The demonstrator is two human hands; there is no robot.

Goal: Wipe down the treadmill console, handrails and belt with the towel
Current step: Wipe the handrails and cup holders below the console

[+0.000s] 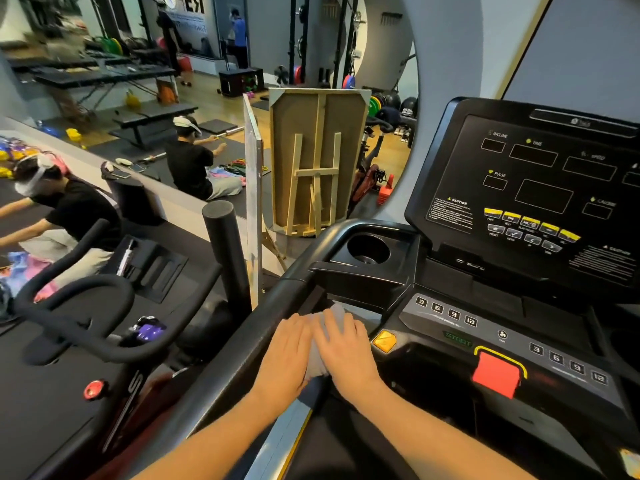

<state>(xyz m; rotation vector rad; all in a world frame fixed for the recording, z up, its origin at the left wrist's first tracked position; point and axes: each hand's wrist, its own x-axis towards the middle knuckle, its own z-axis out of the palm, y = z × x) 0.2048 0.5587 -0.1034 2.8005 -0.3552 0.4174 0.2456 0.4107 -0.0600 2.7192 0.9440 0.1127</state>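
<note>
Pressing down on a grey towel (325, 337) with both hands, at the left end of the treadmill console (519, 209), just left of the yellow diamond button (384, 341). Towel sits bunched between and under the palms, on the ledge where the left handrail (242, 344) meets the console; most of it is covered. Left hand (285, 355) lies flat on the towel's left side, fingers straight and close together, partly over the handrail. Right hand (346, 351) lies flat on the towel's right side, fingers straight and slightly spread, tips pointing up toward the cup holder (367, 251). Neither hand curls around the cloth. Both forearms enter from the bottom edge.

Right of the hands: red stop key (495, 374) with yellow surround, two rows of number buttons 3 6 9 12, dark display panel above, switched off. Left of the treadmill: black exercise bike handlebar (86, 306), red knob (93, 389). Behind: wooden easel (315, 174) seen from the back, big wall mirror (207, 64) reflecting the gym floor, benches, weight plates, people seated on mats
</note>
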